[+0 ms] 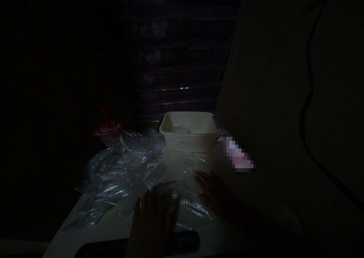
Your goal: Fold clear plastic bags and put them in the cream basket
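The scene is very dark. My left hand [153, 216] is at the near edge of a white table [93, 233], back upward, its fingers stretched forward by a clear plastic bag [195, 208]. To the right, my right hand [212, 191] rests flat with fingers extended at the far side of the same bag. No object shows in either hand, though what lies under the palms is hidden. A loose heap of clear plastic bags [116, 186] spreads over the table left of my hands.
A cream plastic bin [189, 140] with clear plastic inside stands at the back. Behind the heap is a cup [109, 131] with a red straw. A blurred-out pinkish item [239, 155] lies right of the bin. A black bar-like object [184, 243] crosses the near edge.
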